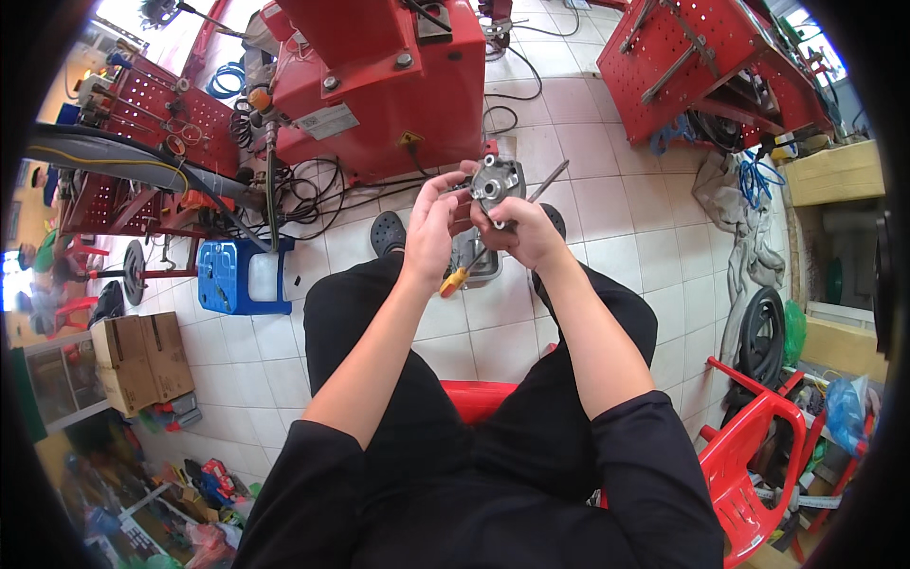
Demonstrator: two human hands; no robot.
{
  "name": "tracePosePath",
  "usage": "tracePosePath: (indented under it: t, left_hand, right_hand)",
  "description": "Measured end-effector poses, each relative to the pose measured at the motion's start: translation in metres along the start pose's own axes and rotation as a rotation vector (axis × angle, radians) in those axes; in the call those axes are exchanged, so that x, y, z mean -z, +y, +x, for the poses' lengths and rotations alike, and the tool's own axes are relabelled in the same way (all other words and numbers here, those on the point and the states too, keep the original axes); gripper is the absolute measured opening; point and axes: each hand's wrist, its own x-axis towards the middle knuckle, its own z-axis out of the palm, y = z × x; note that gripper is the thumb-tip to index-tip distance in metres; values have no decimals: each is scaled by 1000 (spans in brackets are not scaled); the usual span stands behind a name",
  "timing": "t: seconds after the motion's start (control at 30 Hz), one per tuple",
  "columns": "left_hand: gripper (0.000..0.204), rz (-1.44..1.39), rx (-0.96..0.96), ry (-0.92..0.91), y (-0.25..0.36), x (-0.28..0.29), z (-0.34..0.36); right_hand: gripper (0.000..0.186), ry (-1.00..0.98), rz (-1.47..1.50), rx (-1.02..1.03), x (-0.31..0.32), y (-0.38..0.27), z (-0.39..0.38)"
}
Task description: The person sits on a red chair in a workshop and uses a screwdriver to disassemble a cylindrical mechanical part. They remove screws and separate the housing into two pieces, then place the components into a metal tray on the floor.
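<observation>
In front of me, above the floor, my right hand (527, 230) is closed on a round grey metal cover (493, 186) with bolt lugs round its rim, the thumb on its lower face. A screwdriver (453, 284) with a yellow handle is also in that hand; its handle slants down to the left, and a grey shaft sticks out beyond the knuckles at the upper right. My left hand (432, 230) is beside the cover, palm turned toward it, fingers apart and bent. Its fingertips reach the cover's left edge; whether they press on it is hidden.
Below my hands a grey metal tray (486, 268) lies on the tiled floor between my feet. A large red machine (398, 104) stands ahead, with black cables beside it. A blue stool (245, 275) and cardboard boxes (142, 360) are left; a red chair (754, 465) is right.
</observation>
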Motion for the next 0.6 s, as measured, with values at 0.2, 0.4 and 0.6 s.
tracePosePath:
  t: [0.2,0.4,0.6]
  left_hand:
    - [48,199,-22,-88,-26,26,11]
    - [70,-274,320,-102,-29,15,25]
    - [58,-460,383,122,-28,13,34]
  right_hand:
    - [61,176,-310,-195,12,0,8]
    - [92,396,-1096,76,13,24,15]
    - [82,417,-825,38,16,16,18]
